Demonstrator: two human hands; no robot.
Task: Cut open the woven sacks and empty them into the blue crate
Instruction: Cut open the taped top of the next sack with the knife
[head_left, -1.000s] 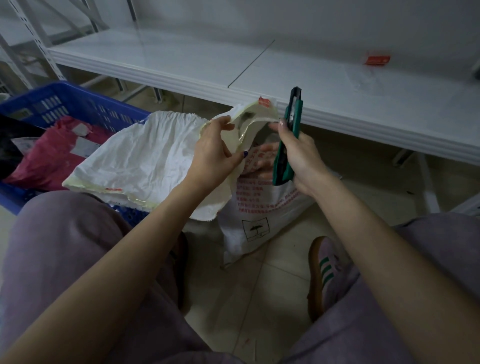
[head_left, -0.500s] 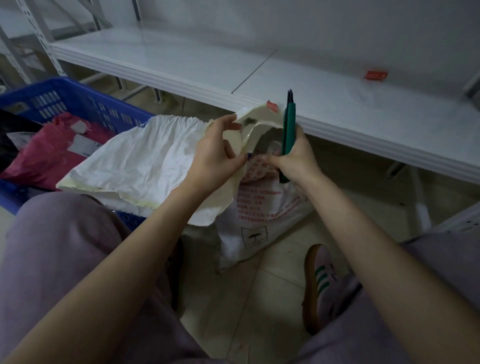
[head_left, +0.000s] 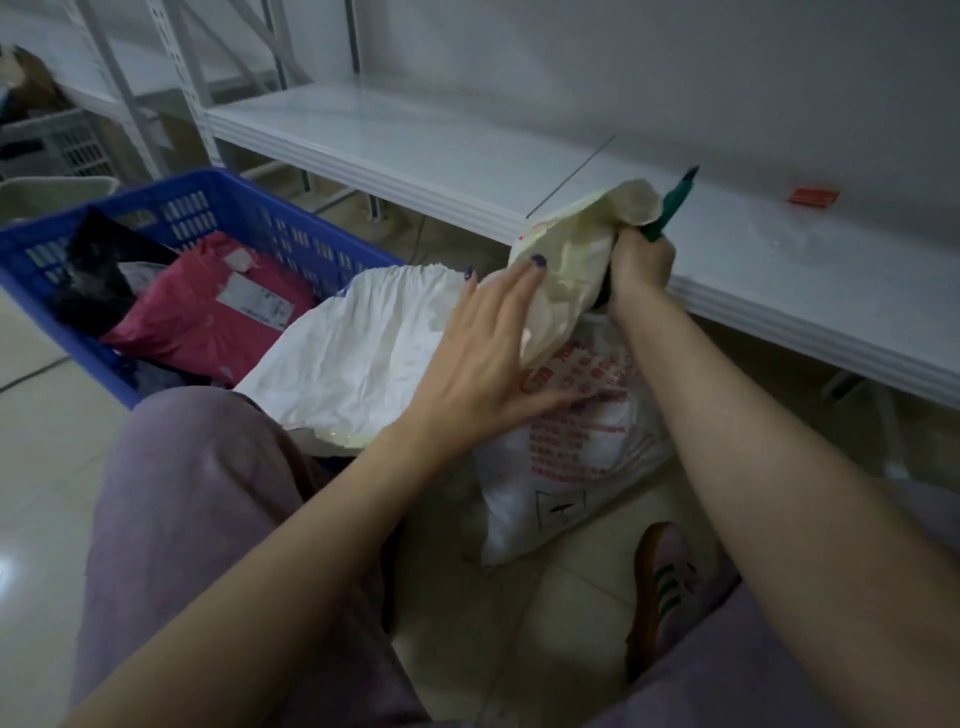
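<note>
Gripping green knife (head_left: 671, 207), right hand (head_left: 642, 263) partly hidden behind woven sack (head_left: 371, 340); left hand (head_left: 483, 356) flat against it.

You sit in a parcel storeroom or small warehouse, facing stock racking: a long white metal shelf (head_left: 415, 140) runs from 11 to 3 o'clock, carried on slotted steel uprights (head_left: 179, 78) at 11 o'clock. At 9 o'clock a blue crate (head_left: 270, 228) rests on the pale tiled floor (head_left: 36, 467) and holds courier mailers, among them a pink mailer (head_left: 208, 332) with a white shipping label (head_left: 254, 304). A grey crate (head_left: 57, 148) stands further off at 10 o'clock.
</note>
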